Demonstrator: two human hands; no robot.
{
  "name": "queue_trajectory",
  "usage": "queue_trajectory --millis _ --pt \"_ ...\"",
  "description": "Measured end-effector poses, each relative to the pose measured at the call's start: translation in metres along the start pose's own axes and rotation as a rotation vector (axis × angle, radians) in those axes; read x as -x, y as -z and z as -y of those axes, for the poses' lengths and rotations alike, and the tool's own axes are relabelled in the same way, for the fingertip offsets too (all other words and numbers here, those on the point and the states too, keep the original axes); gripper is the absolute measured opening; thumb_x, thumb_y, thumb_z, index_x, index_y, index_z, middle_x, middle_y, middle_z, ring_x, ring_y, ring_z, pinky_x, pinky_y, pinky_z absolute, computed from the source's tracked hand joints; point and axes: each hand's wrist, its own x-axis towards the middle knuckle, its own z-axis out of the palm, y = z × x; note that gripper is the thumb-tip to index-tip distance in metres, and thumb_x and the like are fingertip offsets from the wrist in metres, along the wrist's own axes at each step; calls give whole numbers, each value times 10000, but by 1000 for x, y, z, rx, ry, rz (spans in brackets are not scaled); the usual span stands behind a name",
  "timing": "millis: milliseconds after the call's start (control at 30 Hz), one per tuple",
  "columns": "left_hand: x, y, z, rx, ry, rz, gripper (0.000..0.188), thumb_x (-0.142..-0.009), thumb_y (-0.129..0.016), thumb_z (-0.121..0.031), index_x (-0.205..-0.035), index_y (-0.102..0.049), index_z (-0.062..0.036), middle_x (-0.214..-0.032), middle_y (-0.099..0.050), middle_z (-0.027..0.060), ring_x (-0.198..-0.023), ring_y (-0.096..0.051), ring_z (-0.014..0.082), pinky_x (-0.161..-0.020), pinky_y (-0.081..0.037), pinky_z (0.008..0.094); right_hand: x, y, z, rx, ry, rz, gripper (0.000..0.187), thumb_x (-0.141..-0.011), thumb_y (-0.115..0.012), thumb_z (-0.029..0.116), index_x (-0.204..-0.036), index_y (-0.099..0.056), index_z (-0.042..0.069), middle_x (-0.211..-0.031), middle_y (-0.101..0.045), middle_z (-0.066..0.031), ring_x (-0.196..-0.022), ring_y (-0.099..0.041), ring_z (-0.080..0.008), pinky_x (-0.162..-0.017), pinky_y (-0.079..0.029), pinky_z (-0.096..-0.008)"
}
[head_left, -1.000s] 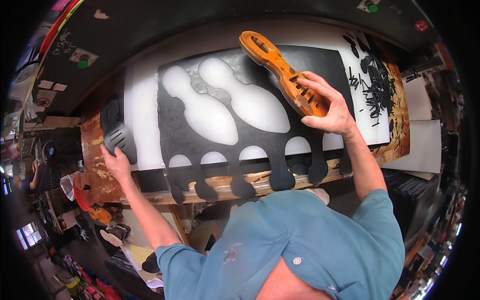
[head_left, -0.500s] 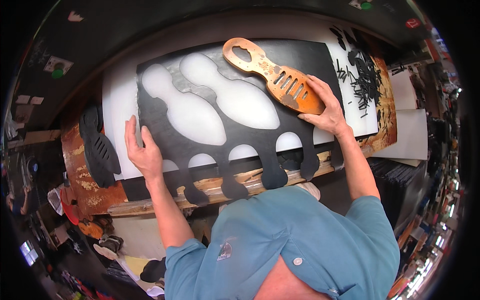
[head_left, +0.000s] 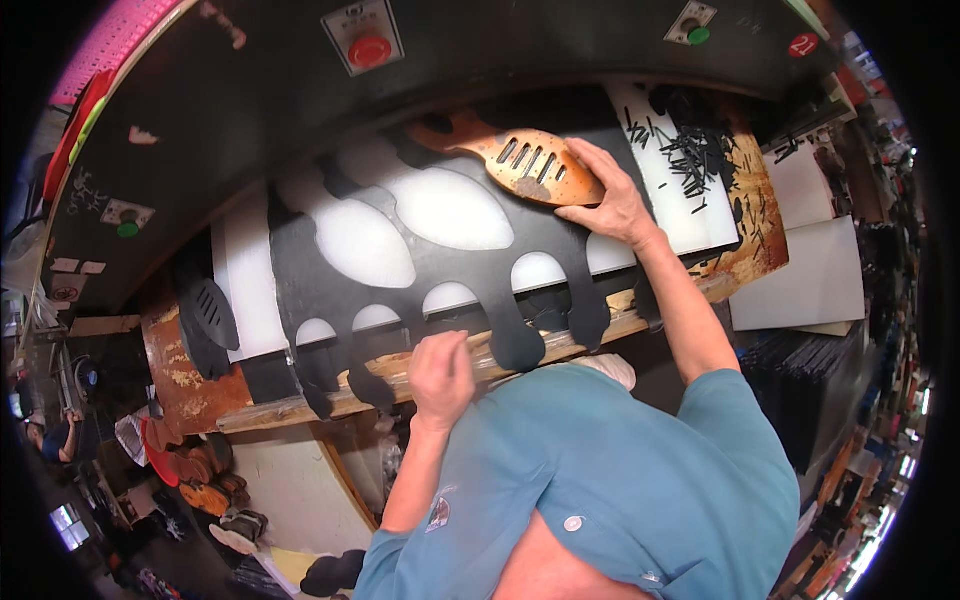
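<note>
My right hand (head_left: 612, 205) grips the near right end of an orange-brown cutting die (head_left: 550, 168), thumb on the near side, fingers over the far side. The die has a row of slots and lies on a black sheet (head_left: 460, 275). Its far left end is in shade. Two large shaped cut-outs in the sheet, left of the die, show white beneath. Along the front edge the sheet has rounded notches and hanging strips. My left hand (head_left: 440, 378), slightly blurred, is curled closed in front of one strip; whether it holds the strip is hidden.
A dark machine beam (head_left: 480, 60) with a red button (head_left: 369, 51) and green buttons overhangs the far side. Black scraps (head_left: 695, 150) litter the white board (head_left: 715, 220) at right. Black slotted cut pieces (head_left: 208, 315) lie at left. A wooden rail (head_left: 270, 412) edges the table.
My left hand has moved from the sheet's left side to its front edge and closed. The die and my right hand sit slightly farther left in view. The beam covers more of the sheet.
</note>
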Motion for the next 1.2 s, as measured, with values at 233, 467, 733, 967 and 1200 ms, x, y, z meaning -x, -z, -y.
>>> queue_trajectory --millis 233,467,733,967,1200 --pt "9 -16 14 -221 -202 -86 262 -876 -727 75 -1116 -690 -23 -803 -664 105 -697 -634 299 -630 -453 425 4 49 4 -169 -96 -503 291 -937 -806 116 -1200 -727 21 -1093 -733 -50 -993 -688 -137 -918 -549 -296" --pt "15 -14 19 -216 -223 -163 177 -932 -723 24 -1100 -691 -25 -851 -693 147 -746 -665 348 -677 -497 452 -8 144 -1 47 -1 -746 151 -968 -730 158 -991 -718 9 -915 -702 -77 -794 -651 -165 -752 -525 -319" --pt "21 -13 -12 12 80 -253 143 -1035 -661 -55 -1144 -747 -20 -937 -780 101 -862 -745 175 -780 -582 313 170 53 15 194 -307 -435 190 -995 -697 217 -939 -735 40 -908 -735 -130 -843 -720 -275 -792 -555 -410" --pt "19 -71 -38 -431 -124 -234 114 -909 -740 -70 -1011 -703 -103 -926 -666 68 -887 -638 313 -793 -531 430 187 23 2 401 -168 -421 259 -992 -649 217 -777 -677 76 -795 -671 -113 -789 -674 -366 -727 -481 -493" --pt "18 -73 -27 -432 -76 -228 101 -901 -758 -94 -967 -683 -88 -936 -644 76 -907 -628 304 -785 -523 451 185 26 7 425 -173 -359 276 -996 -623 205 -764 -655 59 -815 -686 -136 -799 -670 -393 -746 -489 -510"
